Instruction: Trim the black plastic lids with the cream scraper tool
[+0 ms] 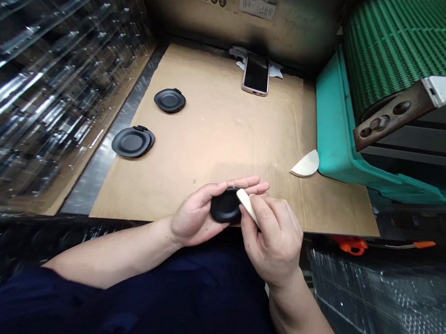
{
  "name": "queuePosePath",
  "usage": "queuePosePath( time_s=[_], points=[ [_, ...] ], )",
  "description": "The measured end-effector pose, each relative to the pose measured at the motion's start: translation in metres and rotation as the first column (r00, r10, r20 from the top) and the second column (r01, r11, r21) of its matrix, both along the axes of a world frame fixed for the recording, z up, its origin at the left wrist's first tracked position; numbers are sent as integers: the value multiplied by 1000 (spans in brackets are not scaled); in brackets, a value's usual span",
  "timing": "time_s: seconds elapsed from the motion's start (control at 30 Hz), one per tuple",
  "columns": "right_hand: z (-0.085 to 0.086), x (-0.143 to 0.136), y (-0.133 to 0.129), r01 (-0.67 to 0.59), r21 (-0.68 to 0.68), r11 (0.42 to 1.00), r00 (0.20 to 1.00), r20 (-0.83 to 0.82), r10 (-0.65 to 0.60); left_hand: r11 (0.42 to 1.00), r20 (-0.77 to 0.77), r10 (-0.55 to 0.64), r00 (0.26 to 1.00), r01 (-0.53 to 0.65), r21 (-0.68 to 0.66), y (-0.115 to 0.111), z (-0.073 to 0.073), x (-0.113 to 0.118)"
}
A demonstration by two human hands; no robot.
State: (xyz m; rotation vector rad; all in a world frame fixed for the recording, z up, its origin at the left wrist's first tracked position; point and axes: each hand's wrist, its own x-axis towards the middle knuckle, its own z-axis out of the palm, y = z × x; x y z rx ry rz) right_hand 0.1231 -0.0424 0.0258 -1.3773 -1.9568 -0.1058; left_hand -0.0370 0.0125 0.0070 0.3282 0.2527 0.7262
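In the palm of my left hand (195, 213) lies a round black plastic part (223, 206) with a shallow dished face, and the thumb rests at its edge. My right hand (274, 231) pinches a cream-white pad (248, 205) between thumb and fingers, its edge against the right side of the black part. A second cream pad, a half-disc (306, 164), lies on the cardboard to the right. Two stacks of similar black parts, a nearer one (133, 141) and a farther one (169, 100), sit at the left.
Brown cardboard (225, 131) covers the bench. A phone (256, 75) lies at the back on white tissue. On the right stand a teal crate (339, 119) and a green ribbed belt (403, 42) with a metal bracket. Clear plastic trays (61, 74) are stacked left.
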Motion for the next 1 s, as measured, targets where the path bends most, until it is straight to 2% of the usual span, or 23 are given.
queuePosePath(
  time_s=[0.23,0.4,0.6,0.73,0.9,1.0],
  points=[
    [5,1,-3,28,-97,995,994,109,-17,1000,-12,0,1000,0,-16,1,-1,0],
    [2,1,-1,16,0,1000,997,81,-16,1000,-18,-7,1000,7,-8,0,-2,0],
    [-4,-4,-15,-52,-109,993,996,70,60,996,27,84,996,-84,-4,0,1,1],
    [-7,0,-11,-12,-35,999,997,73,14,999,-4,36,999,-36,-1,0,0,1],
    [-7,12,-7,157,51,986,984,-93,-152,995,14,78,997,-79,57,0,3,0],
    [-3,12,-12,109,15,994,981,-163,-105,993,38,68,997,-72,92,0,4,-1]
  ],
)
